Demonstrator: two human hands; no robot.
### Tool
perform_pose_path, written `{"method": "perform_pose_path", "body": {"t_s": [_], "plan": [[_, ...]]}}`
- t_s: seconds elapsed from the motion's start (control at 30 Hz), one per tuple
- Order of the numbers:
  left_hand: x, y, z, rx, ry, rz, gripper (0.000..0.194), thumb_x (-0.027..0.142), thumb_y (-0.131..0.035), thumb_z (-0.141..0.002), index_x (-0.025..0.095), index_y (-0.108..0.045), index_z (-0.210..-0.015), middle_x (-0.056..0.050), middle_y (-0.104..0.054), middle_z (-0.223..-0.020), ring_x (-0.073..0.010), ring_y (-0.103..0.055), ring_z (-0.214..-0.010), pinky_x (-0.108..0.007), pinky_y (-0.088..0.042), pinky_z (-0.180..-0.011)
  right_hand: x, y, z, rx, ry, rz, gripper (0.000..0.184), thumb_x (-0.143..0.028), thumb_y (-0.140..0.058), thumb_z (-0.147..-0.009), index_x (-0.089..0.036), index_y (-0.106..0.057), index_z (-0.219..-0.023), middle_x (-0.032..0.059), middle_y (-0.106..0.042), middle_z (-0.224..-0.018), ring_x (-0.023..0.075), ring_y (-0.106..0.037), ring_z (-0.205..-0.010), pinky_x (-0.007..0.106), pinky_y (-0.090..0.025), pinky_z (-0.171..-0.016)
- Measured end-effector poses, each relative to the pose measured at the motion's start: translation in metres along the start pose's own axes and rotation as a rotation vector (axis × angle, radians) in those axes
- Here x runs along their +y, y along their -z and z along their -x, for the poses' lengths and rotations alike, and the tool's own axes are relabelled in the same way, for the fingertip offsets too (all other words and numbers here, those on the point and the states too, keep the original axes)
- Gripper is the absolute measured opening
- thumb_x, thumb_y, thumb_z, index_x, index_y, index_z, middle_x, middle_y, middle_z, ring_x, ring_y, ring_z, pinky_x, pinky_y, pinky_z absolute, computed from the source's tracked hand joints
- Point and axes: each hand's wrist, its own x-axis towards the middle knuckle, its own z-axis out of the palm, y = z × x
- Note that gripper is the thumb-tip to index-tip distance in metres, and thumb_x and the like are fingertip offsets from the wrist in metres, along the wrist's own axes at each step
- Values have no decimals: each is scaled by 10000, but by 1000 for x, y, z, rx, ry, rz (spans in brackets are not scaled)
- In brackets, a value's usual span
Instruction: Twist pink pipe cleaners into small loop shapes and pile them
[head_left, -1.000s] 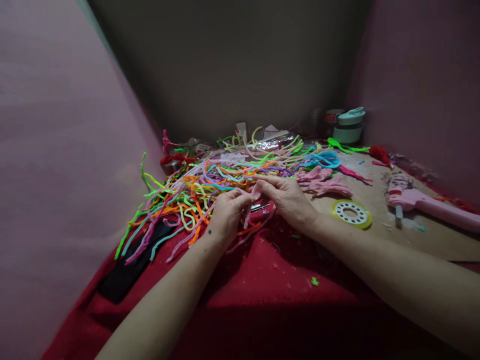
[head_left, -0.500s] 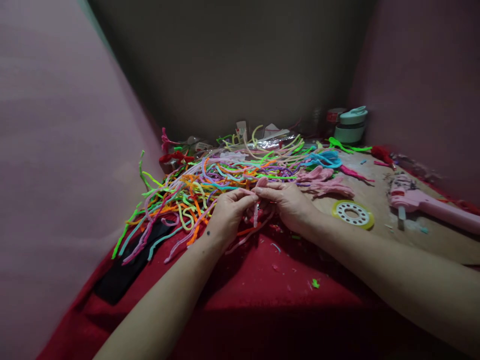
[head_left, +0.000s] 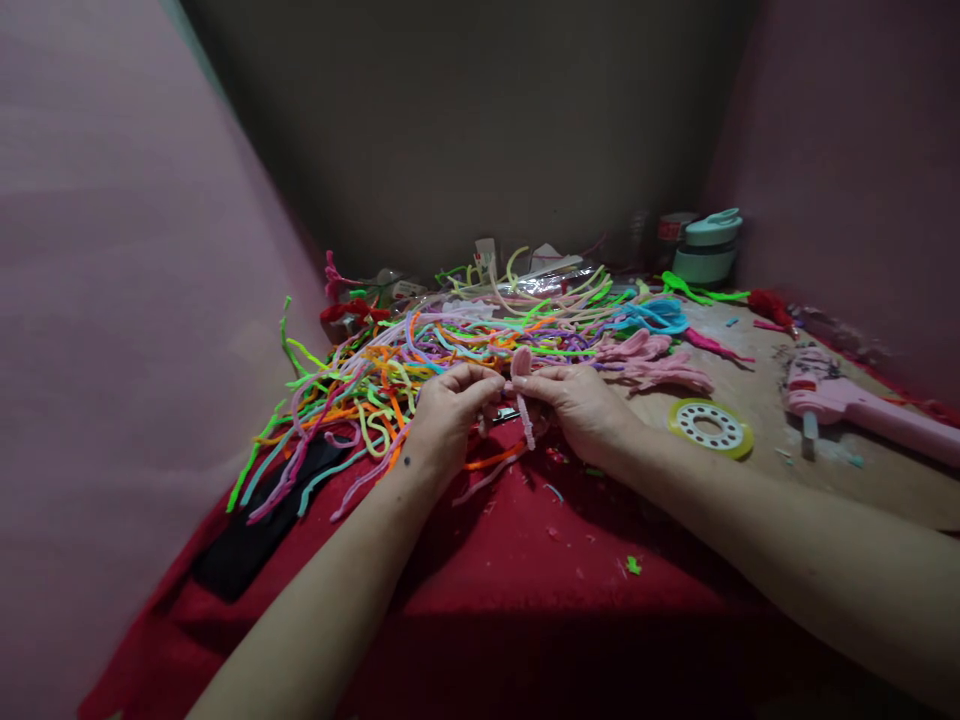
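Note:
A pink pipe cleaner (head_left: pixel 528 422), bent into a small loop at its top with a tail hanging down, is pinched between both hands over the front of the pile. My left hand (head_left: pixel 452 412) grips it from the left with thumb and forefinger. From the other side, my right hand (head_left: pixel 589 405) pinches it near the base of the loop. Behind the hands spreads a tangled heap of coloured pipe cleaners (head_left: pixel 435 345). Below the fingers a metal tool (head_left: pixel 507 413) is partly hidden. Bent pink pipe cleaner pieces (head_left: pixel 660 372) lie right of my right hand.
On the brown board (head_left: pixel 757 490) at the right are a roll of yellow tape (head_left: pixel 709 429) and a pink glue gun (head_left: pixel 862 400). A mint-lidded container (head_left: pixel 706 250) stands at the back. A black strip (head_left: pixel 247 550) lies on the red cloth (head_left: pixel 525 570), among scraps.
The pink pipe cleaner's loop now stands upright between the fingers and its tail hangs further right. My left hand has shifted slightly left; both hands keep their pinch.

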Motion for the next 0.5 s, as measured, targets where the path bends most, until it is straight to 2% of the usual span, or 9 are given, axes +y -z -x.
{"method": "perform_pose_path", "body": {"t_s": [0.17,0.27,0.5], "plan": [[0,0,2,5,31,-22,157,263,-659,-661,131,-574,-667,48,-478,-453,-41,-373,-349,-166,-258,-346,-2,-2,1,-54,-79,-79,174,-283,-663,-624,-125,-594,-603,-11,-528,-506,77,-428,-414,232,-310,-418],[1,0,2,18,43,-3,146,248,-658,-654,136,-564,-663,51,-475,-449,-44,-370,-343,-168,-260,-341,-4,-2,2,-60,-81,-80,145,-237,-670,-598,-127,-580,-572,-14,-523,-488,76,-433,-405,228,-308,-418],[2,0,3,-2,48,-65,133,241,-643,-661,134,-564,-653,48,-493,-449,-41,-371,-342,-170,-272,-355,-1,1,0,19,-48,46,163,-179,-599,-629,-150,-514,-493,-42,-465,-411,70,-398,-351,223,-286,-381]]}}
